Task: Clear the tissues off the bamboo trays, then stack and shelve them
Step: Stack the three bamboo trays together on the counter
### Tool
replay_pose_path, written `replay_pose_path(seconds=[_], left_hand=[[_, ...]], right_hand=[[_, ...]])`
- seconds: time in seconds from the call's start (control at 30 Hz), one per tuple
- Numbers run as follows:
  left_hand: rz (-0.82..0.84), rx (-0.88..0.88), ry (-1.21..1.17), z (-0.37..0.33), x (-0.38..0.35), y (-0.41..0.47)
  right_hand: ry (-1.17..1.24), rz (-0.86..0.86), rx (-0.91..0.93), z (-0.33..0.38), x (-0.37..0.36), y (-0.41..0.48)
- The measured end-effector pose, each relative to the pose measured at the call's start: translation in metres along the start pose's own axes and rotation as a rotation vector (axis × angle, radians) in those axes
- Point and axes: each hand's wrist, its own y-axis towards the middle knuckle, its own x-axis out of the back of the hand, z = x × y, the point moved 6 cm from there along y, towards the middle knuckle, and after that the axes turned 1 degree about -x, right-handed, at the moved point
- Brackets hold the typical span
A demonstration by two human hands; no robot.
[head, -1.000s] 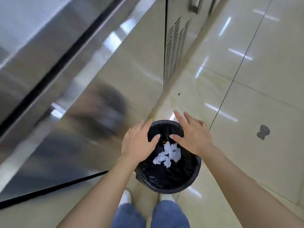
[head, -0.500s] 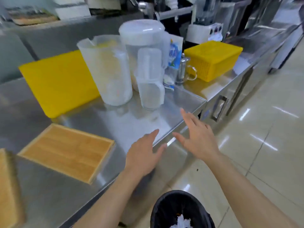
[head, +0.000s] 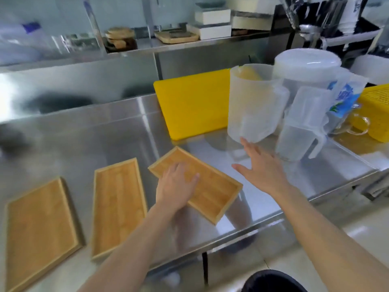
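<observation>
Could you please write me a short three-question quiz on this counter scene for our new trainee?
1. How many bamboo trays lie on the steel counter?
2. True or false: tissues lie in the rightmost bamboo tray.
3. Which hand is over that tray? A) the left hand B) the right hand C) neither

Key
1. Three: the left bamboo tray, the middle bamboo tray and the rightmost one.
2. False: no tissue shows in any tray.
3. A. The left hand lies spread over the tray, fingers open, while the right hand hovers open above bare counter, near the clear plastic pitcher.
</observation>
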Motion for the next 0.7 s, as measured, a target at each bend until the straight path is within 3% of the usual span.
replay_pose_path(seconds=[0.17, 0.53, 0.7], left_hand=[[0.064, 0.134, -0.131, 0.037, -0.021, -0.016], [0.102, 0.671, -1.221, 0.018, -0.071, -0.045], [0.144, 0.827, -1.273, 0.011, -0.076, -0.042]], right_hand=[[0.013, 0.118, -0.022, 0.012, -0.048, 0.003], [0.238, 0.409, -0.303, -0.004, -0.106, -0.028], [0.458, 0.354, -0.434, 0.004, -0.103, -0.032]])
